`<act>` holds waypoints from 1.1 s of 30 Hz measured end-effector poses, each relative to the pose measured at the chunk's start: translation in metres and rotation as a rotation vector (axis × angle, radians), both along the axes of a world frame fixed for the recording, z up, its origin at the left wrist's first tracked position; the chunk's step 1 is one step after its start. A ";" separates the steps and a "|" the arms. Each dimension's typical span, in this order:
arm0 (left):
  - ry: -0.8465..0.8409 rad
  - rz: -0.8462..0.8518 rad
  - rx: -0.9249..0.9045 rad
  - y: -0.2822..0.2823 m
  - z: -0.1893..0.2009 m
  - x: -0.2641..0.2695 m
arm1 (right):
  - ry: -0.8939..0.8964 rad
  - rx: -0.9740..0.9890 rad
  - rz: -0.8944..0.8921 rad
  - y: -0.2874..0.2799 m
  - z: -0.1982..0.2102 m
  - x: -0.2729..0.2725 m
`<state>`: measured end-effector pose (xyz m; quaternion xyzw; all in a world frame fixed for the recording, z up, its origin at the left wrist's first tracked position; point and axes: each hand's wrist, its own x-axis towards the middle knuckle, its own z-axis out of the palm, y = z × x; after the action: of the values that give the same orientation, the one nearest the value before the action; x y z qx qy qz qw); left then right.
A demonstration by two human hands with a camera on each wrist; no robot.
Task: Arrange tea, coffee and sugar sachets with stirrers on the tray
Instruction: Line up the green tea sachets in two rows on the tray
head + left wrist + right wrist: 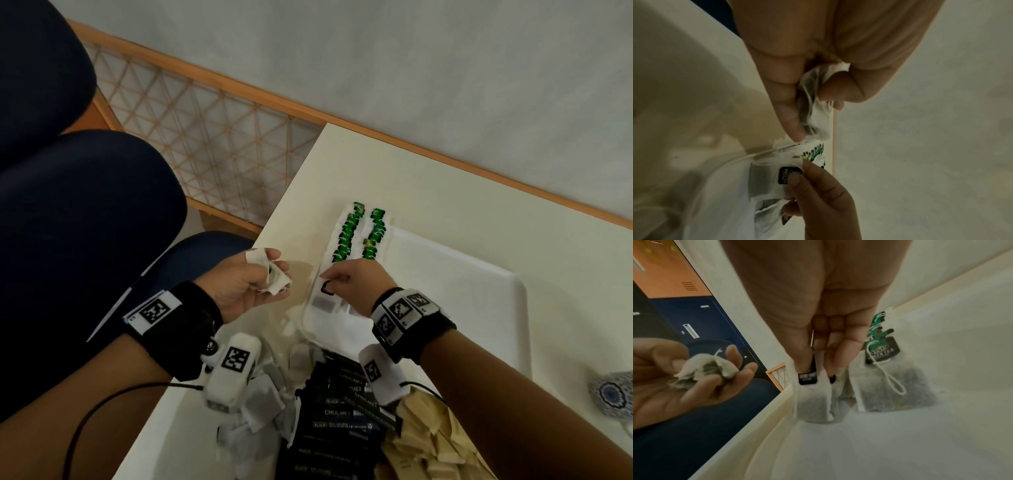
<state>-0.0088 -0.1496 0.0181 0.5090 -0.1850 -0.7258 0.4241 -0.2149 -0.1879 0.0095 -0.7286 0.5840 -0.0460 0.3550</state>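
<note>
A white tray [479, 308] lies on the table, with two rows of green-tagged tea bags [359, 236] at its far left end. My right hand [334, 279] pinches a black-tagged tea bag [813, 402] by its tag [807, 376], just in front of those rows; the bag hangs down onto the tray floor beside a green-tagged bag [890, 386]. My left hand [270, 270] hovers left of the tray over the table edge and grips a crumpled bunch of tea bags [813, 104]. That bunch [705, 368] also shows in the right wrist view.
Close to me lie loose tea bags [253, 411], black sachets [342, 411] and brown paper sachets [428, 445]. A blue-patterned cup [613, 394] stands at the right edge. Dark blue chairs [85, 205] stand left of the table.
</note>
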 end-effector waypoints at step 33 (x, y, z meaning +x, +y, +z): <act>0.054 -0.278 -0.017 0.017 0.014 -0.067 | -0.669 0.096 -0.447 0.043 0.037 -0.037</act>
<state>-0.0761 -0.1330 0.0317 0.4555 -0.2483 -0.7893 0.3285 -0.2515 -0.1452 0.0467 -0.5108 0.5817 -0.3294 0.5405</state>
